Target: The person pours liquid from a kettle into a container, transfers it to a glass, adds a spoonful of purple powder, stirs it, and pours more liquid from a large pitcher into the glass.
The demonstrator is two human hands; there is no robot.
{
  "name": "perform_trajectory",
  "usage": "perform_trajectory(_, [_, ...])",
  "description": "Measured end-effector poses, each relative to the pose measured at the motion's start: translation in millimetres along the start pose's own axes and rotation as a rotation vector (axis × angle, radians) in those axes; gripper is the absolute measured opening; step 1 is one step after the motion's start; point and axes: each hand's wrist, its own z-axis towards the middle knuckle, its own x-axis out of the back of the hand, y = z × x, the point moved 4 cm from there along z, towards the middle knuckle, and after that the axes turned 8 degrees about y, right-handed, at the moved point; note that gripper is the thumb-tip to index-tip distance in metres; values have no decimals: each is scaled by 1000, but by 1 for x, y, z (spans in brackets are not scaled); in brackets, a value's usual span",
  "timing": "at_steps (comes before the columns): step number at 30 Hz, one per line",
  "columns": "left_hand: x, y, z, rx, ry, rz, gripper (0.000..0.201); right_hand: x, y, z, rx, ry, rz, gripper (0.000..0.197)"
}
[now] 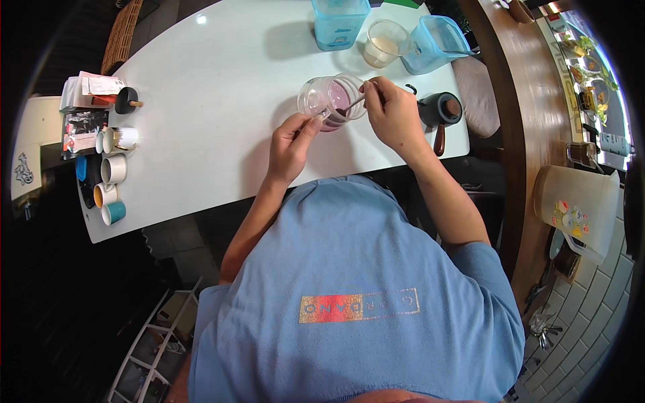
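Note:
Over the white table (201, 87), my left hand (291, 144) pinches the handle of a clear glass mug (311, 101) with purple contents low inside. Two round outlines overlap there, and I cannot tell whether a second clear vessel is involved. My right hand (395, 117) is closed on the thin handle of a spoon (356, 103), which slants down into the glass; its dark tip is partly hidden. Right of that hand stands a black, round pot (433, 107) with a brown knob and wooden handle. Beyond the hands is a clear plastic cup (384, 46) with pale contents.
Two blue translucent containers (339, 27) stand at the far side, the right one with a utensil across it. Several cups (114, 169) line the table's left edge, beside a black round item (126, 101) and packets. A wooden counter (521, 148) runs along the right.

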Motion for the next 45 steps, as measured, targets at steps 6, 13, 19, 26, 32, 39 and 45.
perform_trajectory(6, [3,-6,0,33,-8,-4,21,-2,-3,-3,231,60,33,12])
perform_trajectory(13, [4,-8,-1,24,-32,-29,20,-8,-18,-2,550,-72,-68,12])
perform_trajectory(19, [5,-2,-3,31,-5,-58,20,-10,-16,-4,493,-22,-71,13])
perform_trajectory(26, [16,-18,3,72,42,-232,23,6,-18,-6,251,166,124,9])
perform_trajectory(32, [16,-17,5,187,33,-517,29,45,-67,-14,645,379,115,13])
perform_trajectory(39, [15,-16,10,180,33,-488,32,32,-42,-33,918,355,124,31])
perform_trajectory(45, [18,-16,11,162,21,-471,33,29,-46,-38,892,418,94,31])
